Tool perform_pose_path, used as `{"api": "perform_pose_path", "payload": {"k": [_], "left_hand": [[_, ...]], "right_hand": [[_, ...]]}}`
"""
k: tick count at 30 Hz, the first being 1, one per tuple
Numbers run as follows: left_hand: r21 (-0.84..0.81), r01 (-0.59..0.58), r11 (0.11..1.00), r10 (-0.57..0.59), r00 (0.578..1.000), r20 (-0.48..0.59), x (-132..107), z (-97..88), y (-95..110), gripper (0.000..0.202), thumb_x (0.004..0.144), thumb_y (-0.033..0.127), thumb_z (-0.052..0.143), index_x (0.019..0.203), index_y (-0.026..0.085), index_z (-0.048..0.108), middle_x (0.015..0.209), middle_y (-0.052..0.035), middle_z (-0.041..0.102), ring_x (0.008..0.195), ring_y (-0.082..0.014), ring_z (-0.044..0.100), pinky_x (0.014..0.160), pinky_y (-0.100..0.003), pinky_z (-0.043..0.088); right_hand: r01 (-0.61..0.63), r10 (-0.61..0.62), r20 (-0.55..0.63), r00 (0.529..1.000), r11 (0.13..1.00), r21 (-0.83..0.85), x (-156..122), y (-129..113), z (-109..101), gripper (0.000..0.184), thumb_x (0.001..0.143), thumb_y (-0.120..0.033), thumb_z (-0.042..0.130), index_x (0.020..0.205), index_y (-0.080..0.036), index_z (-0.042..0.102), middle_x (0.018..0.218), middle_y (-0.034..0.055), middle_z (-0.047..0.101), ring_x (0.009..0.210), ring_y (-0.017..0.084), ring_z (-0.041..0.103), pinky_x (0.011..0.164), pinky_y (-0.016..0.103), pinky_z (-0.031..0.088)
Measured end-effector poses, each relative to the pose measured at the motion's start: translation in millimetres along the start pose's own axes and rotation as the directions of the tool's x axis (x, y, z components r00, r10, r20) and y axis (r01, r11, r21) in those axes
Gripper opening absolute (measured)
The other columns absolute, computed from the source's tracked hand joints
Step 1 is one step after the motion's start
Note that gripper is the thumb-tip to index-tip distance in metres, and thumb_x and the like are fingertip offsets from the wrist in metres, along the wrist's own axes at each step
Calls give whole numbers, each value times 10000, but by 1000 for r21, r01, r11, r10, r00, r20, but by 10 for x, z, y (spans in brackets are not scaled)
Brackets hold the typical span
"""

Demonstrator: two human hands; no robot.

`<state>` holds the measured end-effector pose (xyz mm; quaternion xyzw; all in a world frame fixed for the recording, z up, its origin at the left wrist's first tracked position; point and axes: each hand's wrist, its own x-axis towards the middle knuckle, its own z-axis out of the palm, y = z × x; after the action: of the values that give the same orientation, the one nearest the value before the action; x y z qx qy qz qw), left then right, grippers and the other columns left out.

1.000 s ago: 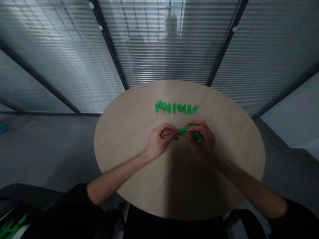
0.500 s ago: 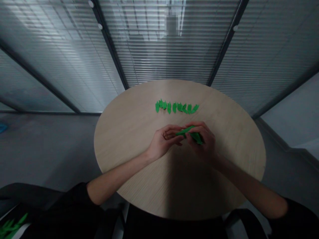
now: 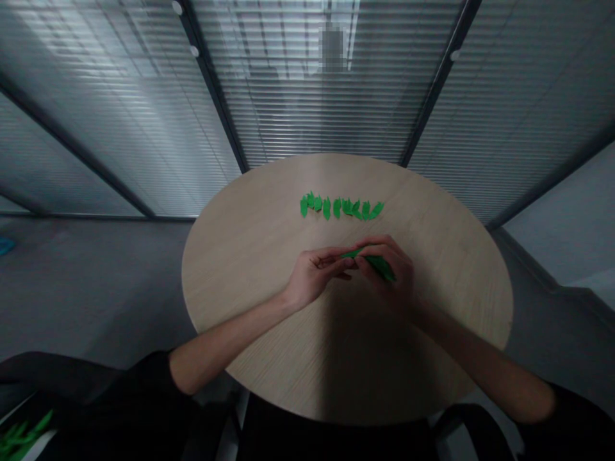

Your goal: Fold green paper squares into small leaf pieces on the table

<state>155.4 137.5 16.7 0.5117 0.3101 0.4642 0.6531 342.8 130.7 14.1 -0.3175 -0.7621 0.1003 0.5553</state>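
My left hand (image 3: 312, 275) pinches the left end of a green leaf-shaped piece (image 3: 383, 266) between thumb and fingers. On the other side, my right hand (image 3: 391, 266) is closed around the same green material, with its fingertips close to the left ones. Fingers cover much of it, so I cannot tell whether it is one piece or more. Both hands are above the middle of the round table (image 3: 269, 346). Beyond them lies a row of several small green leaf-shaped pieces (image 3: 337, 207), some touching or overlapping.
At the lower left, more green pieces (image 3: 24, 435) lie in a white-edged container beside a dark chair (image 3: 52, 371). Glass partitions with blinds (image 3: 317, 115) stand behind the table. A blue object (image 3: 6, 245) is on the floor at far left.
My left thumb and fingers have closed together on the left tip of the green piece, and less of it shows. The row on the table stays the same.
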Motion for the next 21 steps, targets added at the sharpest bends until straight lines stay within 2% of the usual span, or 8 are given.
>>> {"api": "perform_pose_path", "payload": {"k": [9, 13, 16, 21], "left_hand": [[-39, 16, 999, -16, 1000, -4, -24, 13, -4, 380, 757, 369, 893, 1071, 166, 826, 1104, -111, 812, 833, -201, 769, 799, -355, 650], [-90, 70, 993, -67, 997, 28, -20, 19, -10, 450, 739, 368, 910, 1122, 157, 805, 1021, -105, 819, 866, -208, 767, 816, -345, 635], [-77, 108, 991, -105, 994, 39, -16, 16, -10, 446, 738, 394, 907, 1086, 137, 801, 934, -102, 815, 865, -219, 768, 794, -338, 627], [-22, 95, 995, -95, 995, 21, -20, 19, 1, 448, 767, 451, 875, 1044, 106, 802, 952, -116, 810, 827, -204, 760, 806, -344, 622]], "right_hand": [[-59, 61, -30, 998, 997, 43, 11, -19, 10, 90, 950, -168, 675, 947, -249, 635, 990, 40, 700, 902, 183, 680, 823, 366, 564], [-50, 52, -47, 998, 998, 41, 4, -18, 11, 94, 949, -164, 673, 953, -249, 632, 992, 43, 708, 906, 188, 682, 825, 373, 564], [-32, 33, -49, 998, 999, 35, -1, -20, 9, 94, 954, -161, 666, 963, -249, 636, 997, 45, 716, 907, 189, 688, 830, 378, 567], [-9, 10, -22, 1000, 999, 37, -11, -21, 3, 81, 958, -167, 664, 974, -244, 643, 1017, 52, 712, 927, 186, 698, 824, 354, 580]]}}
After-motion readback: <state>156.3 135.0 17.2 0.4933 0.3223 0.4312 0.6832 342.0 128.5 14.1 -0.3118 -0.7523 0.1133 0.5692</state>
